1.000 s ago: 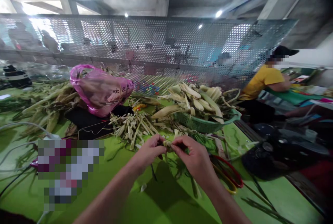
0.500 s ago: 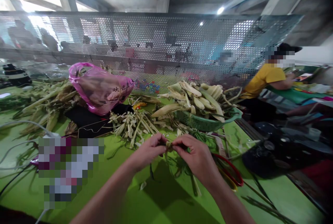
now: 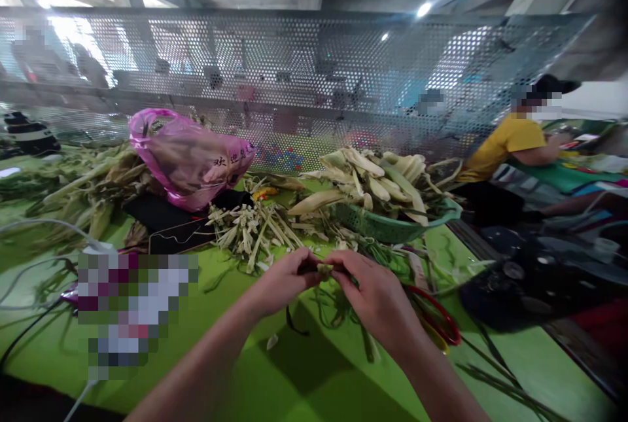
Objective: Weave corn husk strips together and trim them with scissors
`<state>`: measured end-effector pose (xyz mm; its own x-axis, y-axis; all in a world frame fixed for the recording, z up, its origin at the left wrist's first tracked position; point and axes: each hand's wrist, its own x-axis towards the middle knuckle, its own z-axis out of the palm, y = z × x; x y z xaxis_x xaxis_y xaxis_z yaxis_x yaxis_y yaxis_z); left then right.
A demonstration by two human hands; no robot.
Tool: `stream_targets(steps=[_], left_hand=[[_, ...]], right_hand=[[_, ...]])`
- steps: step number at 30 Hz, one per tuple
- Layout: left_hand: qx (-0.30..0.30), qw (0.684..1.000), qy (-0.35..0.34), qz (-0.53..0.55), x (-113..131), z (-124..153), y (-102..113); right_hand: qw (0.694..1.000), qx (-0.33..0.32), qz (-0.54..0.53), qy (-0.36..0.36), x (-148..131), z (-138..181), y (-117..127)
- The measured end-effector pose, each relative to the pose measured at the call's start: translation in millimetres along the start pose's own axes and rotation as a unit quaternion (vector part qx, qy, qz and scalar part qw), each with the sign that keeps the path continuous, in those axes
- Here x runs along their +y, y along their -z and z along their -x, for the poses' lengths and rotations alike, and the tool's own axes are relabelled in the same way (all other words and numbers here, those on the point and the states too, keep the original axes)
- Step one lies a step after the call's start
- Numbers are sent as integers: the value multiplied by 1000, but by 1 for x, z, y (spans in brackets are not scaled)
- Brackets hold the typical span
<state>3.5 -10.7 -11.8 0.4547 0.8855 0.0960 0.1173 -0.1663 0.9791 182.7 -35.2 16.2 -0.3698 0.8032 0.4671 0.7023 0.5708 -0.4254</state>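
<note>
My left hand (image 3: pixel 284 279) and my right hand (image 3: pixel 373 298) meet above the green table (image 3: pixel 206 343), fingertips pinched together on a small pale-green plant piece (image 3: pixel 324 269). Thin green strands hang down from it to the table under my right hand. Just beyond my hands lies a heap of cut pale stalks (image 3: pixel 252 229). A green basket (image 3: pixel 392 226) piled with husked corn ears stands behind my right hand.
A pink plastic bag (image 3: pixel 189 160) rests on a black cloth at the back left, beside a pile of corn husks (image 3: pixel 78 186). Red and yellow rings (image 3: pixel 439 327) lie right of my hand. A perforated metal screen (image 3: pixel 304 82) closes the back. A person in a yellow shirt (image 3: pixel 500 147) sits far right.
My hands stay pinched together on the plant piece and shift only slightly. The camera has tipped a little, so the scene sits lower and closer.
</note>
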Motion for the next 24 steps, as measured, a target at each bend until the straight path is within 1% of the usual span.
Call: stream_targets(steps=[3,6,8,10,11,14,15,17,20,22,24], left_hand=[[-1,1000,-6,12,-6,0,-5],[-22,998,-8,61,-15,-2,-10],[-31,995,-1,99,-18,-3,-12],[-24,989,16,146,-16,-3,-12],[-15,986,26,167,-13,-3,-11],[21,979,48,196,-3,-2,-9],[28,978,52,199,0,-1,-8],[32,975,59,212,4,0,-8],[23,972,56,225,3,1,-7],[24,976,49,210,-1,0,-7],[21,984,44,170,-3,0,-7]], right_hand=[[1000,-7,20,14,0,1,-2],[999,-4,29,31,0,2,-7],[999,7,12,29,1,2,-10],[999,34,-31,6,1,2,-10],[996,58,-61,-10,2,1,-9],[978,141,-142,-65,5,-1,-4],[971,152,-161,-86,7,-1,-3],[961,129,-202,-136,12,-2,-2],[942,57,-268,-196,18,-4,-6],[933,34,-290,-210,19,-4,-10],[930,29,-298,-211,17,-5,-13]])
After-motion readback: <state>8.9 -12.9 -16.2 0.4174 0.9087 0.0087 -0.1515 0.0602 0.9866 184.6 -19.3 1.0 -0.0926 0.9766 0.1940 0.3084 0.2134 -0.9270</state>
